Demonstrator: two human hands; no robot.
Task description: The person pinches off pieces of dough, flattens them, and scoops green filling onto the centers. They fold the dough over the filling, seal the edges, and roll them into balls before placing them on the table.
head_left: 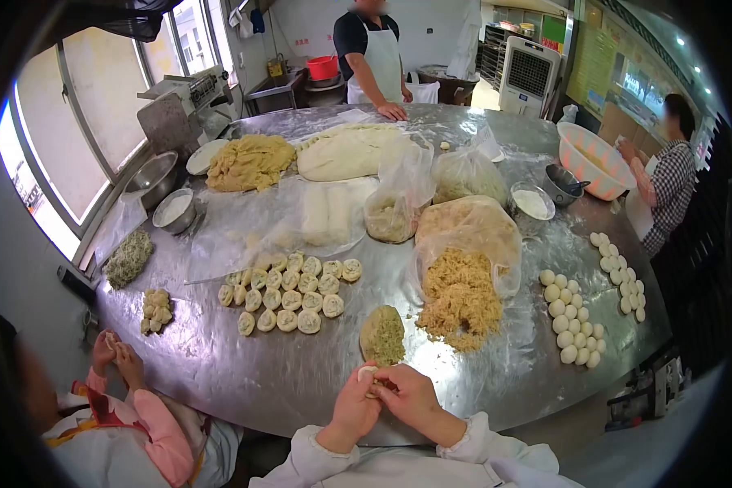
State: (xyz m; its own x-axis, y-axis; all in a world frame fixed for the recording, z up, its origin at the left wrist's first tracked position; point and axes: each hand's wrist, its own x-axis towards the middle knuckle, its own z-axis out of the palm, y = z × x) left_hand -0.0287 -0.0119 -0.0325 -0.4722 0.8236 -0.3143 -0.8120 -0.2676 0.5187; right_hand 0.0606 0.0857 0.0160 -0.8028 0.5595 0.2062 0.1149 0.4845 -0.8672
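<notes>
Close to the table's front edge, my left hand (353, 409) is closed around a small piece of white dough (367, 372). The fingers of my right hand (417, 397) pinch the same dough from the other side. Most of the piece is hidden by my fingers. Just beyond my hands lies a mound of greenish filling (382, 335). A heap of crumbly yellow-brown filling (461, 302) spills from a clear plastic bag (468, 224) to the right of it. Rows of shaped, swirled dough pieces (290, 299) stand to the left.
Round white dough balls (573, 321) lie at the right. Big dough slabs (350, 152), flour bowls (175, 210) and a pink-white basin (594, 163) stand farther back on the metal table (244, 382). Co-workers are at the left (130, 423), the back (374, 53) and the right (671, 179).
</notes>
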